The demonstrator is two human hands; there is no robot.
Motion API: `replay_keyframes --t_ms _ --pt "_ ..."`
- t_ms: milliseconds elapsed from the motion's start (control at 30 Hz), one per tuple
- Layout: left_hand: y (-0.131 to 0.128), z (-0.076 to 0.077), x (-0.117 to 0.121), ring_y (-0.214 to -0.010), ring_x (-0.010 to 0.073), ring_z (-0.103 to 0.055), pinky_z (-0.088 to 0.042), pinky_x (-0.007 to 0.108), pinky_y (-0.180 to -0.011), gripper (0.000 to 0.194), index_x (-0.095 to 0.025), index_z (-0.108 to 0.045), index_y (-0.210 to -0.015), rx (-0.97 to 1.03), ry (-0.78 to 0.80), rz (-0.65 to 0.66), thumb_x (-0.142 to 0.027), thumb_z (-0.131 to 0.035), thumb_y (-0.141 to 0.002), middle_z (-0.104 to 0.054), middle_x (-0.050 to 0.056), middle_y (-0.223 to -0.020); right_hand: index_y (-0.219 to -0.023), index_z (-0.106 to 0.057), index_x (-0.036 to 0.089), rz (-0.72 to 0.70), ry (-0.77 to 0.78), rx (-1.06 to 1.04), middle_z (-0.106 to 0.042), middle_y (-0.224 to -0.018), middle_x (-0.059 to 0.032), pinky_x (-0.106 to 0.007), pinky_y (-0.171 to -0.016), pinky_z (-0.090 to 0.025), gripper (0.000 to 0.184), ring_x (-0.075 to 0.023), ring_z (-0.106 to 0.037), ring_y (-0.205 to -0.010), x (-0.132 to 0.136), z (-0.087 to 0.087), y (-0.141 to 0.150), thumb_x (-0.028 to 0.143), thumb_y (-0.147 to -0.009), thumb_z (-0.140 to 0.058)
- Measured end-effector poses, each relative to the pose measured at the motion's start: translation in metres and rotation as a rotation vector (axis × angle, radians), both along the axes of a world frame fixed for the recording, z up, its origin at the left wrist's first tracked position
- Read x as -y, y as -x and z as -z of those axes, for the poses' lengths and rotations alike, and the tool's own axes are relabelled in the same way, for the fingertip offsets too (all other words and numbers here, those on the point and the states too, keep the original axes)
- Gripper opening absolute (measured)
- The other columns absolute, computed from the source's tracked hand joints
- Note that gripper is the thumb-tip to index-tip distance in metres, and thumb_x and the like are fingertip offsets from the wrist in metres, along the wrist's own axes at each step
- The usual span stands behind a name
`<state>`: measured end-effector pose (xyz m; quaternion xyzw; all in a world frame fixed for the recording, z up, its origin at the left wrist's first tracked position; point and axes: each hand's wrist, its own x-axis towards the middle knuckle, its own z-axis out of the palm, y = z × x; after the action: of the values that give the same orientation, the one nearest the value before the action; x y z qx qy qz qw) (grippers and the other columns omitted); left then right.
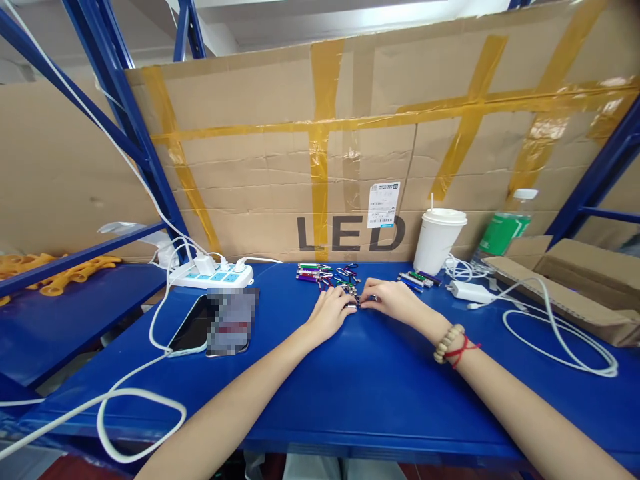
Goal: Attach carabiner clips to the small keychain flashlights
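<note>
My left hand (329, 313) is closed, its fingertips pinching a small silver metal tube (352, 306) near the tabletop. Close beside it, my right hand (393, 299) pinches at the tube's right end; what lies between its fingers is too small and covered to name. Just beyond my hands is a pile of small carabiner clips (348, 271). Slim coloured metal tubes with clips (313, 272) lie in a group behind my left hand. Behind my right wrist lie several more slim tubes (419, 281), in blue, green, silver and dark colours.
On the blue table (340, 393), a power strip (213, 275) and two phones (190, 325) (231, 323) sit left. A white cup (438, 240), a bottle (506, 227), a charger (471, 292) with cable and an open carton (595, 287) stand right. Cardboard (260, 180) walls the back.
</note>
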<state>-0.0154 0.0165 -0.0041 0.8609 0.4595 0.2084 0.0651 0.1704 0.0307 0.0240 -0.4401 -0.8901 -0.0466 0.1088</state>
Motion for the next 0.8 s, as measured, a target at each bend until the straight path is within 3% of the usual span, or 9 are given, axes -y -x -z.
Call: replay_keyframes --t_ms 167,367,467,600,700,800 --pt "0.002 0.002 0.001 -0.098 0.0138 -0.042 -0.03 0.03 -0.084 0.023 -0.022 -0.054 -0.102 0.022 -0.035 0.021 -0.034 -0.041 -0.088 -0.05 0.0 -0.103 -0.096 -0.06 0.027 -0.004 0.011 -0.063 -0.054 -0.101 0.0039 -0.021 -0.062 -0.035 0.02 -0.0114 -0.055 -0.085 0.002 -0.004 -0.001 0.039 -0.081 -0.053" --pt "0.005 -0.003 0.004 -0.096 0.0158 -0.044 -0.033 0.03 -0.083 0.026 -0.02 -0.052 -0.103 0.053 -0.09 0.006 -0.029 -0.056 -0.078 -0.051 0.001 -0.104 -0.095 -0.06 0.026 0.031 -0.023 -0.102 -0.056 -0.094 0.005 -0.021 -0.056 -0.033 0.021 -0.0088 -0.054 -0.07 0.008 -0.011 0.0 0.04 -0.08 -0.053" --pt "0.006 -0.014 0.005 -0.095 0.0143 -0.045 -0.034 0.027 -0.086 0.029 -0.02 -0.056 -0.098 0.155 -0.109 -0.024 -0.026 -0.064 -0.071 -0.052 0.0 -0.099 -0.093 -0.061 0.028 0.073 -0.079 -0.137 -0.057 -0.093 0.0058 -0.021 -0.052 -0.03 0.02 -0.008 -0.053 -0.066 0.01 -0.015 -0.001 0.04 -0.082 -0.051" --pt "0.005 -0.044 0.01 -0.085 0.012 -0.047 -0.036 0.026 -0.079 0.016 -0.02 -0.059 -0.09 0.302 -0.236 -0.088 -0.028 -0.057 -0.077 -0.054 0.0 -0.087 -0.091 -0.063 0.026 0.096 -0.161 -0.324 -0.058 -0.092 0.0043 -0.021 -0.053 -0.033 0.019 -0.0072 -0.052 -0.064 0.01 -0.026 -0.006 0.037 -0.084 -0.048" --pt "0.005 -0.072 0.038 -0.077 0.0099 -0.049 -0.038 0.024 -0.072 0.016 -0.019 -0.06 -0.085 0.452 -0.379 -0.088 -0.031 -0.05 -0.081 -0.056 0.0 -0.08 -0.093 -0.063 0.02 0.015 -0.239 -0.577 -0.059 -0.087 -0.0011 -0.023 -0.061 -0.041 0.022 -0.0087 -0.053 -0.065 0.019 -0.047 -0.007 0.034 -0.084 -0.047" --pt "0.011 -0.091 0.097 -0.067 0.0086 -0.049 -0.039 0.025 -0.067 0.019 -0.017 -0.058 -0.073 0.429 -0.601 -0.018 -0.027 -0.046 -0.083 -0.057 -0.001 -0.071 -0.095 -0.063 0.016 -0.062 -0.299 -0.826 -0.059 -0.083 -0.004 -0.022 -0.053 -0.043 0.024 -0.0079 -0.051 -0.058 0.054 -0.08 -0.006 0.032 -0.082 -0.051"
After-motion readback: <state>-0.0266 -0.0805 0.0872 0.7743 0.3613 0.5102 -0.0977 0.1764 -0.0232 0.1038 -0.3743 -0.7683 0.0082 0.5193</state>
